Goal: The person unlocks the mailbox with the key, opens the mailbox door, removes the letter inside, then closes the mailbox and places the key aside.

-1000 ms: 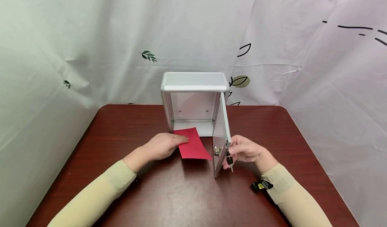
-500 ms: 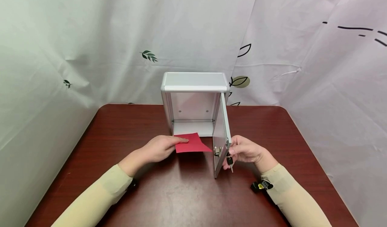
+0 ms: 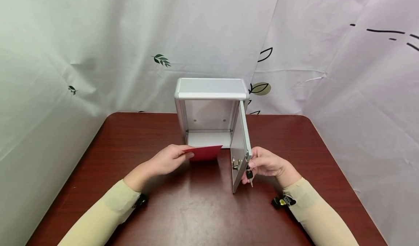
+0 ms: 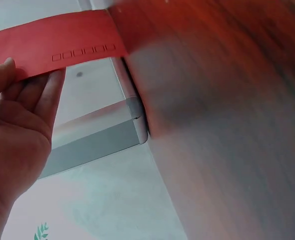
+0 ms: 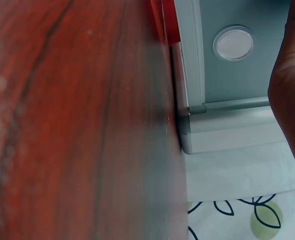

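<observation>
My left hand (image 3: 165, 161) pinches a red envelope (image 3: 207, 153) by its left edge, thumb on one face and fingers on the other. The envelope is tilted, just before the open front of a silver metal box (image 3: 212, 88). A row of small printed squares shows on the envelope (image 4: 82, 37) in the left wrist view. On the right, the box's hinged door (image 3: 240, 140) is swung outward, and my right hand (image 3: 266, 162) grips its free edge beside the lock (image 3: 235, 164). A key (image 3: 250, 174) with a black head hangs from the lock, by the right fingers.
The box stands toward the back of a dark red wooden table (image 3: 196, 213). White curtains (image 3: 131, 38) with leaf prints rise close behind and at both sides. A round pale disc (image 5: 233, 43) sits on the door's outer face.
The red envelope has been raised and tipped from facing up to nearly edge-on, and the left wrist has turned with it. The right hand and the door have stayed in place.
</observation>
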A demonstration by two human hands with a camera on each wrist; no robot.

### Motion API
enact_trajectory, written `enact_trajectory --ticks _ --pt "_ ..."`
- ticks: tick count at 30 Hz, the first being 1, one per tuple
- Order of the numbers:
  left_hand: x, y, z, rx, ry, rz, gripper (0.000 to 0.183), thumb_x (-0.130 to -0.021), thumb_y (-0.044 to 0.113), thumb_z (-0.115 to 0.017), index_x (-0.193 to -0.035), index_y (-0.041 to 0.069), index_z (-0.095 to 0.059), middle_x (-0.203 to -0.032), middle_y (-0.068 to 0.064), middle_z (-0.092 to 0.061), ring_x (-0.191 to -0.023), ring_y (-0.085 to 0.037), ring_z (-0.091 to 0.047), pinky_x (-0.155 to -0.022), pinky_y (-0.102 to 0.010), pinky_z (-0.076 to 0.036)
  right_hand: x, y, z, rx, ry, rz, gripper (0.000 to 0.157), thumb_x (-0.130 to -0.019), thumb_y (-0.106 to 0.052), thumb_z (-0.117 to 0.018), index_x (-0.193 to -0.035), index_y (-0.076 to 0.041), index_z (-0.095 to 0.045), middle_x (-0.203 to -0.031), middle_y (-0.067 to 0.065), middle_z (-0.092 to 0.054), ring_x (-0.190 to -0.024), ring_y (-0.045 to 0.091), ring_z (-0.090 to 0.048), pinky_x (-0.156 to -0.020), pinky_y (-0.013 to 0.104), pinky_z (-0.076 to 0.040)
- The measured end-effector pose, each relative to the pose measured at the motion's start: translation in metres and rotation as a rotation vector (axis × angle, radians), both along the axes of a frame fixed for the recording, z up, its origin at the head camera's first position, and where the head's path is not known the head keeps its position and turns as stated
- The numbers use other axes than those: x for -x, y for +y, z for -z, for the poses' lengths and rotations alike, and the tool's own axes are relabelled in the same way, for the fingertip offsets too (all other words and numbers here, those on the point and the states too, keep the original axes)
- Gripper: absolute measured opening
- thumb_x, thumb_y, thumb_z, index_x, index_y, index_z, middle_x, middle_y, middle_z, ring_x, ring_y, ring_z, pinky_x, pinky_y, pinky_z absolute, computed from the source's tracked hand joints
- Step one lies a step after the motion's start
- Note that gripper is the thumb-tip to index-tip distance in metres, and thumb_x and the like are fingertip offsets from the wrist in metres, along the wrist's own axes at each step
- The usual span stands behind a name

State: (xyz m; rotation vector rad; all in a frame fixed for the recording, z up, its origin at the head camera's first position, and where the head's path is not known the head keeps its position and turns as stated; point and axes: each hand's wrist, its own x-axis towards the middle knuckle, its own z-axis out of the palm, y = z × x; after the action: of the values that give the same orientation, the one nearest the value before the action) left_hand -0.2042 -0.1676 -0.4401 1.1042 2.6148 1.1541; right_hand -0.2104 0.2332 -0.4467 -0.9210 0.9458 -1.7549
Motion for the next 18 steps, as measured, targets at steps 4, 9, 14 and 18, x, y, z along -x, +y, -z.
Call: enact_trajectory --ticks 4,9,14,18 --pt "-0.001 -0.004 0.000 -0.065 -0.089 -0.024 0.020 -0.113 0.019 -0.069 -0.120 0.011 -0.085 -0.109 0.001 -0.081 -0.086 -0.009 -0.060 -0.080 -0.028 -0.052 0.000 0.000 0.000 0.003 0.002 0.000 0.027 -0.112 -0.001 -0.056 -0.124 -0.002 -0.080 -0.113 0.023 -0.082 -0.105 0.032 -0.083 -0.087 0.043 -0.068" --pt "-0.002 -0.014 -0.003 -0.102 -0.129 -0.065 0.018 -0.111 0.017 -0.072 -0.122 0.010 -0.085 -0.109 0.002 -0.083 -0.092 -0.013 -0.067 -0.085 -0.030 -0.056 0.000 -0.001 0.000 -0.002 0.001 0.002 0.029 -0.111 0.001 -0.055 -0.125 -0.002 -0.080 -0.113 0.023 -0.081 -0.105 0.032 -0.082 -0.087 0.043 -0.068" --pt "-0.003 -0.026 -0.006 -0.103 -0.139 -0.099 0.019 -0.110 0.016 -0.072 -0.124 0.009 -0.084 -0.113 0.002 -0.082 -0.100 -0.017 -0.072 -0.091 -0.034 -0.059 0.000 0.000 0.000 -0.005 0.005 0.003 0.028 -0.111 0.000 -0.055 -0.124 -0.002 -0.080 -0.112 0.022 -0.082 -0.104 0.032 -0.083 -0.087 0.042 -0.068" --pt "-0.003 -0.036 -0.011 -0.110 -0.162 -0.129 0.020 -0.110 0.016 -0.072 -0.125 0.007 -0.083 -0.113 0.002 -0.083 -0.106 -0.019 -0.074 -0.096 -0.035 -0.060 0.000 0.001 0.001 -0.007 0.009 0.004 0.027 -0.112 -0.001 -0.056 -0.123 -0.002 -0.080 -0.112 0.022 -0.082 -0.104 0.031 -0.083 -0.087 0.043 -0.068"
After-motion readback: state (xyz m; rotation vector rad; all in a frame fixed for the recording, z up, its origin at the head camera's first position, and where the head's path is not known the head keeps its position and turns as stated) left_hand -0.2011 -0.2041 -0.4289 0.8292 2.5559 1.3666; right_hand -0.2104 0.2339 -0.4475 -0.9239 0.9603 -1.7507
